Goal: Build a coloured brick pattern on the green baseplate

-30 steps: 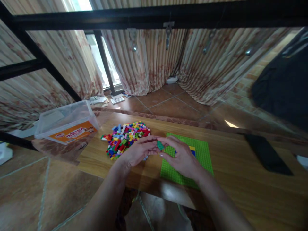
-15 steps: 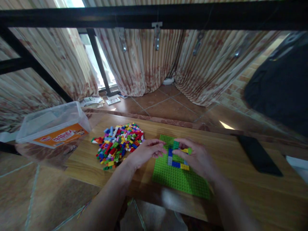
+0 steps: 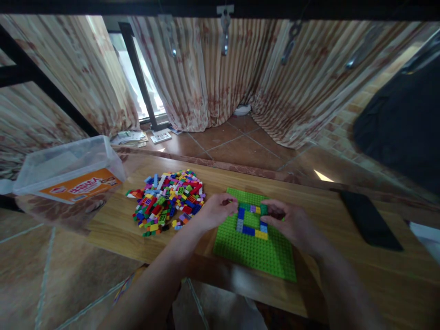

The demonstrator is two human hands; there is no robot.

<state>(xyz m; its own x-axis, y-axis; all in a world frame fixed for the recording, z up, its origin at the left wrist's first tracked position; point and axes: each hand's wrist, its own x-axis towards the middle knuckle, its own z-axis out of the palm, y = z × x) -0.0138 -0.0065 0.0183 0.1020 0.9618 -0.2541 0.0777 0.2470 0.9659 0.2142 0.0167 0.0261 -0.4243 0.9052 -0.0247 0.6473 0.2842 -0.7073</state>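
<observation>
A green studded baseplate [image 3: 254, 256] lies on the wooden table. Built on it is a squarish ring of bricks, with dark blue bricks [image 3: 249, 230], a yellow brick [image 3: 261, 234] at the near right corner and green along the far side. My right hand [image 3: 287, 220] is at the ring's far right corner, thumb and forefinger on either side of a green brick [image 3: 264, 209]. My left hand [image 3: 218, 211] is by the far left corner, fingers loosely curled with a gap between thumb and forefinger; nothing shows in it.
Left of the baseplate spreads a pile of loose coloured bricks [image 3: 168, 201]. A clear plastic box [image 3: 68, 174] with an orange label stands at the far left. On the table's right side lies a dark flat object [image 3: 369, 220]. Striped curtains [image 3: 213, 82] hang beyond the table.
My right hand has moved from over the ring to its far right corner, uncovering the far side. The left hand has drawn its fingers in. The view has tilted slightly down.
</observation>
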